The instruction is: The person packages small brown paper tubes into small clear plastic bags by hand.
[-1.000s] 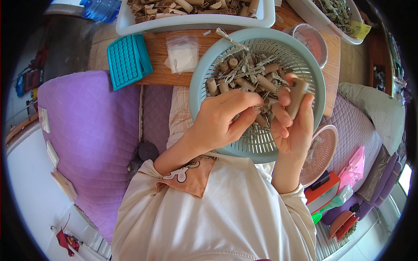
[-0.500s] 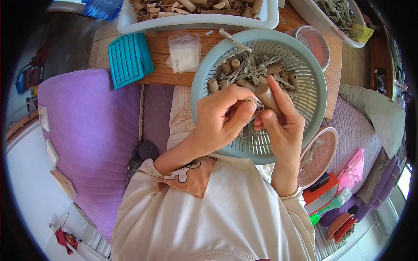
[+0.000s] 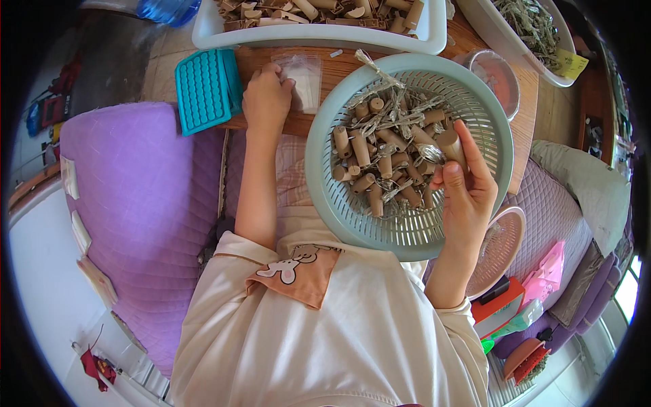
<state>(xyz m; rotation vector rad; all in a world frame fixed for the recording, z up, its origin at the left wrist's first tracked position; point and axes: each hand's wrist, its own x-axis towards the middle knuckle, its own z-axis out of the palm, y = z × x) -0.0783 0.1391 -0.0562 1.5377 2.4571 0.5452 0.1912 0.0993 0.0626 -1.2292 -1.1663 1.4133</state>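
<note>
My right hand [image 3: 468, 193] holds a tan cork-like cylinder [image 3: 448, 144] between thumb and fingers, over the right side of a pale green slotted basket [image 3: 324, 197]. A small bundle of silvery wire [image 3: 430, 153] lies beside that cylinder; whether it is attached I cannot tell. Several brown cylinders [image 3: 361, 148] and tangled wire strings fill the basket. On the wooden table to the left, my left hand [image 3: 266, 98] is down with its fingers curled, beside clear plastic bags with something white [image 3: 305, 85]. Its fingertips are partly hidden, and what they hold cannot be made out.
A teal bumpy tray [image 3: 203, 95] stands left of my left hand. Behind the basket is a white tub [image 3: 319, 37] of brown pieces. Farther right are a clear round container [image 3: 498, 78] and another tub [image 3: 481, 30] of wire bundles. A pink basket [image 3: 505, 254] sits lower right.
My left hand has left the cylinder and moved up and left to the plastic bags. My right hand still holds the cylinder, slightly farther right.
</note>
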